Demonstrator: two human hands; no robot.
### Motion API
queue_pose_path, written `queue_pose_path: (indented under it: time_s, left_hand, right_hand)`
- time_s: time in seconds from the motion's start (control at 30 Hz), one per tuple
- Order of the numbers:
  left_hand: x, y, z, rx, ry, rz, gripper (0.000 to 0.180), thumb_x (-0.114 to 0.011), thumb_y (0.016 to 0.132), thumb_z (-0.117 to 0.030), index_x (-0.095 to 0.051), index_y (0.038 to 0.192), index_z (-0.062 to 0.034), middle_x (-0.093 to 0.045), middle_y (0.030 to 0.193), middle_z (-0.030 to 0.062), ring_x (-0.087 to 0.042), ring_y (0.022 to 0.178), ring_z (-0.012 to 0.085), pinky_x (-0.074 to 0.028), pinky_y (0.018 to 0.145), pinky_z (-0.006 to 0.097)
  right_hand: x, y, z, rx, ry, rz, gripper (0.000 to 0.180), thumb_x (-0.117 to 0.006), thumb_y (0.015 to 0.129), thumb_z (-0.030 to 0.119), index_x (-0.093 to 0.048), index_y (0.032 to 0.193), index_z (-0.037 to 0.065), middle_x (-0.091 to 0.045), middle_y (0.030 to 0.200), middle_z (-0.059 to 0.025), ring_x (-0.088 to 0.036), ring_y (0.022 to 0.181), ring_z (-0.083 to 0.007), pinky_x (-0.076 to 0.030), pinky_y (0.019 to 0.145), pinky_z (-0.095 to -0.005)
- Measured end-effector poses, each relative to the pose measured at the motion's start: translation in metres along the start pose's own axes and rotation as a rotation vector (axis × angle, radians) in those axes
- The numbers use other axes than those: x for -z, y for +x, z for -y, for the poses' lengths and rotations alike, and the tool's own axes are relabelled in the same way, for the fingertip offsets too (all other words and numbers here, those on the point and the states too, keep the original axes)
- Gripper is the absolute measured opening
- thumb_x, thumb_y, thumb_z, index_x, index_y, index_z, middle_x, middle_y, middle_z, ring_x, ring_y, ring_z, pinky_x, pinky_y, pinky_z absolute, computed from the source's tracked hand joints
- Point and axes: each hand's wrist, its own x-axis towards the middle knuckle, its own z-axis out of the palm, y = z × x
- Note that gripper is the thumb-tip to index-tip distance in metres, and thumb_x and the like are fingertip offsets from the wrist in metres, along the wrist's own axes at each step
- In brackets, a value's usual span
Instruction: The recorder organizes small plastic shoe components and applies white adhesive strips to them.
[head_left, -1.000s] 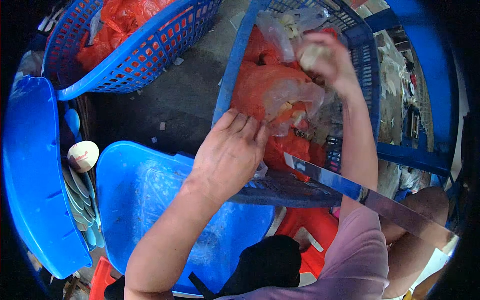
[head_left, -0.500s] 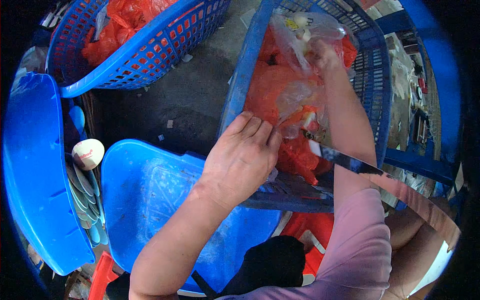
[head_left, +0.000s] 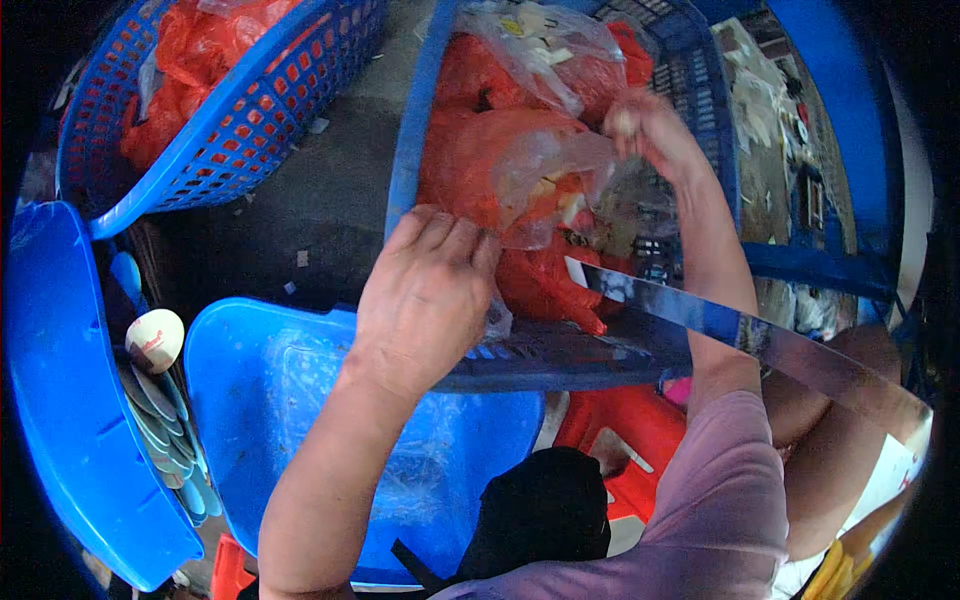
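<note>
A blue plastic basket [head_left: 405, 150] with slotted sides holds several orange plastic bags [head_left: 470, 150]. Its near-left rim is gripped by my left hand [head_left: 425, 290], fingers bent over the edge. Over the basket's right half hangs my right hand [head_left: 655, 140]; its fingers look curled but are smeared by motion, and whether they hold anything is unclear. Left of that hand, a clear plastic bag [head_left: 545, 45] with pale pieces inside lies on the orange ones. Another clear film [head_left: 560, 160] covers the bag nearer to me.
A second blue basket [head_left: 235, 140] with orange bags stands at the far left. Nearer are a blue tub [head_left: 270, 370], a blue plastic panel [head_left: 85, 400] and a stack of oval discs [head_left: 155, 400]. A shiny curved strip [head_left: 720, 320] crosses before my right arm. A red stool [head_left: 640, 440] sits below.
My right hand has come away from the clear bag, toward me and to its right. My left hand stays on the basket rim. The whole view has shifted.
</note>
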Motion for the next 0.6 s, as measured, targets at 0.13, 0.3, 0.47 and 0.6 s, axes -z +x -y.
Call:
queue_pose_path:
  time_s: [0.13, 0.3, 0.47, 0.6]
  left_hand:
    - [-0.002, 0.002, -0.002, 0.008, 0.017, -0.001, 0.022, -0.058, 0.069, -0.01, -0.059, 0.091, -0.0037, -0.059, 0.091, 0.0103, -0.055, 0.091, 0.0256, -0.037, 0.091, 0.037]
    - [-0.004, 0.005, -0.002, -0.019, 0.025, -0.038, 0.019, -0.058, 0.071, -0.01, -0.06, 0.089, -0.0035, -0.059, 0.089, 0.0103, -0.055, 0.089, 0.0262, -0.038, 0.089, 0.037]
    - [-0.001, 0.001, -0.001, -0.008, 0.05, -0.003, 0.02, -0.058, 0.071, -0.009, -0.059, 0.091, -0.0036, -0.059, 0.088, 0.0098, -0.056, 0.087, 0.0251, -0.038, 0.088, 0.036]
    - [-0.005, 0.001, 0.001, -0.032, 0.038, -0.123, 0.015, -0.057, 0.067, -0.01, -0.058, 0.081, -0.0046, -0.057, 0.08, 0.0081, -0.055, 0.084, 0.022, -0.039, 0.085, 0.033]
  right_hand:
    - [-0.034, -0.048, -0.014, -0.244, -0.243, 0.439, 0.02, -0.052, 0.084, 0.015, -0.057, 0.097, 0.001, -0.061, 0.094, -0.0143, -0.061, 0.083, -0.0224, -0.048, 0.076, -0.035]
    - [-0.088, -0.007, -0.051, 0.22, -0.8, 0.062, 0.036, -0.055, 0.08, 0.015, -0.054, 0.111, -0.001, -0.057, 0.109, -0.0191, -0.054, 0.103, -0.0341, -0.039, 0.092, -0.0418]
    - [-0.137, 0.01, -0.053, -0.142, -1.8, -0.173, 0.042, -0.048, 0.082, 0.02, -0.05, 0.121, 0.005, -0.04, 0.131, -0.0185, -0.038, 0.12, -0.0353, -0.03, 0.1, -0.0456]
    - [-0.124, 0.024, -0.074, -0.007, -1.657, -0.172, 0.047, -0.051, 0.081, 0.024, -0.047, 0.124, 0.004, -0.041, 0.13, -0.0162, -0.038, 0.12, -0.0331, -0.028, 0.101, -0.0473]
